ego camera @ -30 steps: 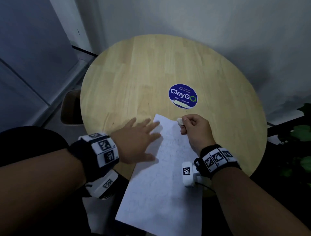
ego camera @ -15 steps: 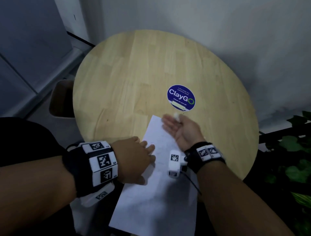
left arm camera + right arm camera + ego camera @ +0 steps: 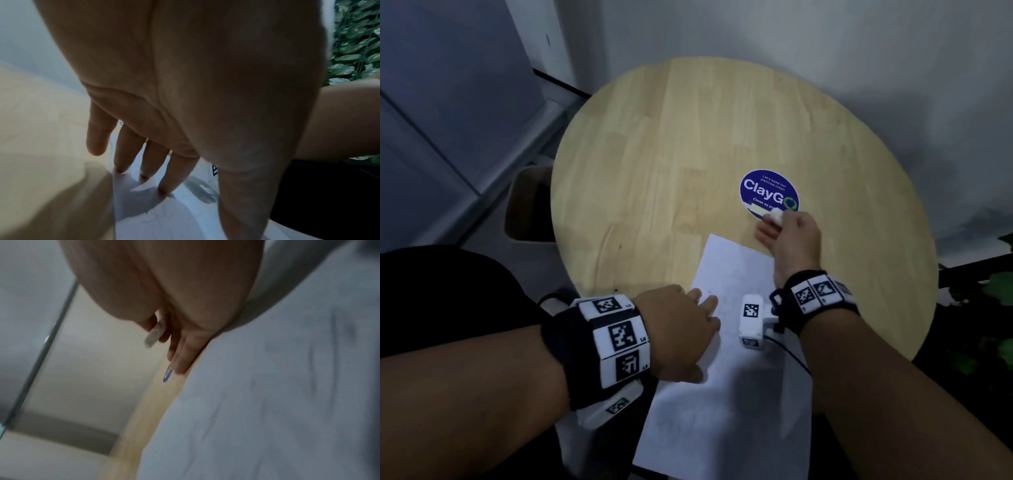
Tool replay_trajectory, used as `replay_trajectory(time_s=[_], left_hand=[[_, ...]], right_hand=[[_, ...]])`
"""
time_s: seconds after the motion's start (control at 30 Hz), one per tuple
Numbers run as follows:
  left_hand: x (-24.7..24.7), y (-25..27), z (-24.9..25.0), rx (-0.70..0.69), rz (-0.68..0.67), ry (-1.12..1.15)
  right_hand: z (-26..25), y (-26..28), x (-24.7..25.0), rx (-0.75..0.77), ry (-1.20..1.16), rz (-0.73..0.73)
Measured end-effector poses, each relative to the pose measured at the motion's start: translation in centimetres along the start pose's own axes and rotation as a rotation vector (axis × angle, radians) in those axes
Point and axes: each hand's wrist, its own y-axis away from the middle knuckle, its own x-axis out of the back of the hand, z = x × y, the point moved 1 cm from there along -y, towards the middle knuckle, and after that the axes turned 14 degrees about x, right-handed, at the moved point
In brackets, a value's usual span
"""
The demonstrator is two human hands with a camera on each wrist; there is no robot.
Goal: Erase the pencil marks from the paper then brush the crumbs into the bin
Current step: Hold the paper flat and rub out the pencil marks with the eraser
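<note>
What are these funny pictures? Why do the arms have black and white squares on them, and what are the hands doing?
These are a person's two arms, not a machine. The squared bands hold small cameras. The big picture comes from a camera on the person's head, looking down. The other two come from cameras on each wrist, looking along the fingers.

On the round wooden table lie a sheet of paper with faint pencil marks and a blue sticker. The left hand presses its fingers on the paper to keep it from sliding. The right hand pinches a small white eraser, just past the paper's far edge, by the sticker.
</note>
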Motion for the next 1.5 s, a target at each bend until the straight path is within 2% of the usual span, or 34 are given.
replay_trajectory(time_s=[0.07, 0.17, 0.2, 0.23, 0.33, 0.37, 0.47, 0.6, 0.77, 0.87, 1.03, 1.17, 1.43, 1.5], left_hand=[[0.1, 0.1, 0.0, 0.003, 0.005, 0.009], [0.6, 0.3, 0.0, 0.001, -0.003, 0.010], [0.7, 0.3, 0.0, 0.006, -0.019, 0.003], [0.8, 0.4, 0.0, 0.012, -0.041, -0.002], [1.4, 0.6, -0.3, 0.036, -0.109, 0.020], [1.9, 0.6, -0.5, 0.044, -0.128, 0.060], [4.2, 0.2, -2.4, 0.106, -0.119, 0.256], [4.6, -2.5, -6.0, 0.230, 0.044, 0.331], [1.0, -4.5, -7.8, 0.314, -0.091, 0.299], [-0.8, -4.9, -7.2, 0.316, -0.062, 0.299], [-1.9, -5.5, -6.7, 0.328, 0.008, 0.349], [-1.9, -5.7, -6.2, 0.353, 0.012, 0.369], [-1.8, -5.7, -5.5, 0.391, 0.020, 0.375], [-1.7, -5.7, -5.4, 0.397, 0.014, 0.374]], right_hand=[[-0.8, 0.4, 1.2, 0.049, 0.076, -0.036], [-0.3, 3.4, 2.7, -0.093, 0.123, -0.343], [0.4, 4.0, 3.3, -0.102, 0.146, -0.392], [1.0, 4.0, 3.9, -0.066, 0.180, -0.377], [0.5, 1.9, 5.0, 0.156, 0.321, -0.213], [-0.1, 1.3, 5.1, 0.170, 0.302, -0.211], [-0.8, 1.6, 5.2, 0.071, 0.282, -0.329], [0.4, 3.1, 4.8, 0.033, 0.415, -0.497], [0.9, 2.8, 4.7, 0.051, 0.459, -0.499], [0.3, 2.6, 4.8, 0.037, 0.501, -0.512], [-2.0, 4.2, 2.9, 0.073, 0.591, -0.643], [-1.6, 5.4, 1.3, 0.130, 0.681, -0.762], [-0.5, 4.9, 0.1, 0.286, 0.882, -0.717], [-1.0, 5.0, 0.1, 0.284, 0.921, -0.777]])
